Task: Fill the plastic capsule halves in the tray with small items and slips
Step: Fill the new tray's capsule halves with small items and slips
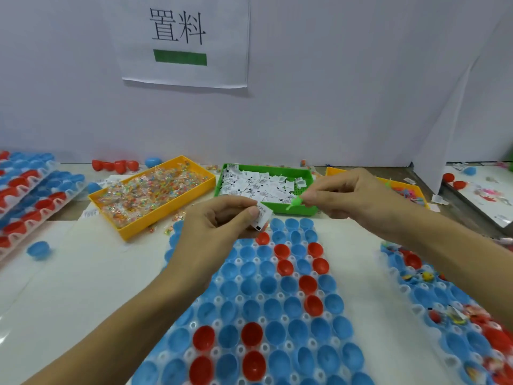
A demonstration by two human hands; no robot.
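Nearest the viewer lies the tray (280,297), a clear moulded sheet whose wells hold upturned capsule halves (268,286), mostly blue with some red; those visible in this tray appear empty. All places below are given relative to this tray. To its right on the table (83,273) lies a second tray (410,290), some of whose halves already hold coloured contents.

Over the tray's far end, the left hand (219,220) pinches a printed paper slip (262,215) between thumb and forefinger, the other fingers curled beneath. The right hand (352,195), just beyond the far edge and a little to the right, pinches a small green toy piece (295,202) at its fingertips. The two hands are near each other but apart.

Beyond the far edge stands a green bin (305,210) of slips; beyond and to the left, a yellow bin (130,229) of wrapped coloured items; beyond and to the right, a further yellow bin (333,170), largely hidden by the right hand. Stacked trays (33,195) lie far left. A paper sign (183,40) hangs on the back wall.

Judged step: one slip and one item are in hand, not yet placed. The next move would call for lowering both over a single empty half near the far end and releasing them so they settle inside the cup rather than on the ridges between wells.
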